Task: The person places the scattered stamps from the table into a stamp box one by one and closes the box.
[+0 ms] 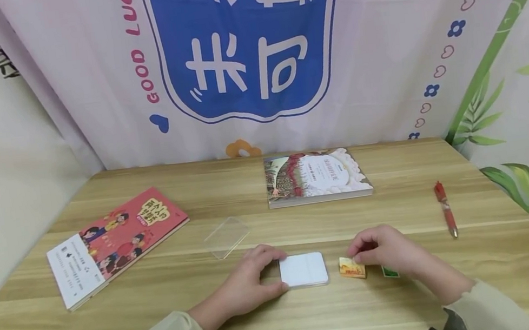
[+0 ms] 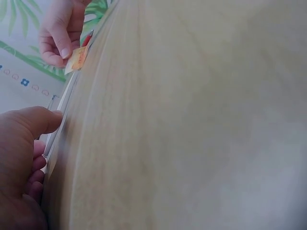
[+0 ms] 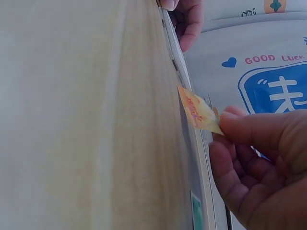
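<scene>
A flat white case with rounded corners lies on the table in front of me. My left hand holds it at its left side, thumb at the near corner and fingertips at the far one. To its right, my right hand pinches a small yellow-and-orange card between thumb and finger. The right wrist view shows this card tilted, gripped by one corner. A small green card with a pale border lies partly hidden beneath my right hand.
A clear plastic square lies behind my left hand. A red book is at the left, and an illustrated book near the back edge. On the right lies a red pen. Printed curtains hang behind the table.
</scene>
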Available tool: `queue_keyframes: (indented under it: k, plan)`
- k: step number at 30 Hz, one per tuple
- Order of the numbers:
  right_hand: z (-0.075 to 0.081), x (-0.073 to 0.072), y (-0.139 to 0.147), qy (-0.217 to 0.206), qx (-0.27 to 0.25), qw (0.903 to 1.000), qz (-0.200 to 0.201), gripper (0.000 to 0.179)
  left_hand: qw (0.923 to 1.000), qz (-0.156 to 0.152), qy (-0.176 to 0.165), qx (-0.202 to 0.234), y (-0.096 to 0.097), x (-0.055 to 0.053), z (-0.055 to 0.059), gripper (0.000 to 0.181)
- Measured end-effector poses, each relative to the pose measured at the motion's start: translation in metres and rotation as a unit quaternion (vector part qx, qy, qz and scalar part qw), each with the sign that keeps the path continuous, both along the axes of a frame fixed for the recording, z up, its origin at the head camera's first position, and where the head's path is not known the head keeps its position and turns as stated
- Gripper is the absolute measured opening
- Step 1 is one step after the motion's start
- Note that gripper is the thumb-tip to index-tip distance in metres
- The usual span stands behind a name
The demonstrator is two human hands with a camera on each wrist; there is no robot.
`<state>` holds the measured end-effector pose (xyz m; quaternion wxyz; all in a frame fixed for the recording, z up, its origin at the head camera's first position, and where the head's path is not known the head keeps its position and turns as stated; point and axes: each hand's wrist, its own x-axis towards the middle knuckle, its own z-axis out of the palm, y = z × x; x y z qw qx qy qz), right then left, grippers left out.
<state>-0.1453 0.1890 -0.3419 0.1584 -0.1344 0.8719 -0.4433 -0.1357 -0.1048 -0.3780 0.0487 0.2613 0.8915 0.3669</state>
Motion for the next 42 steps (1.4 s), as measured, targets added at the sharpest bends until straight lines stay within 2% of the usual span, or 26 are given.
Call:
queue_keyframes:
  k: [6,21,33,42]
  plan:
    - [0.004,-0.003,-0.002,-0.025,-0.037,0.999,0.011,0.012,1.0,0.0,0.001,0.002,0.0,0.001,0.0,0.045]
    - [0.009,-0.008,-0.022,-0.022,-0.069,0.9956,0.059,0.016,0.9999,0.003,0.012,-0.005,-0.001,0.002,-0.001,0.045]
    - [0.008,-0.013,-0.046,-0.041,-0.106,0.9904,0.079,0.015,0.9999,0.003,0.01,-0.006,0.0,0.002,-0.001,0.046]
    - [0.003,-0.018,-0.062,-0.05,-0.104,0.989,0.093,0.013,0.9999,0.005,0.005,-0.013,-0.001,0.001,-0.001,0.046]
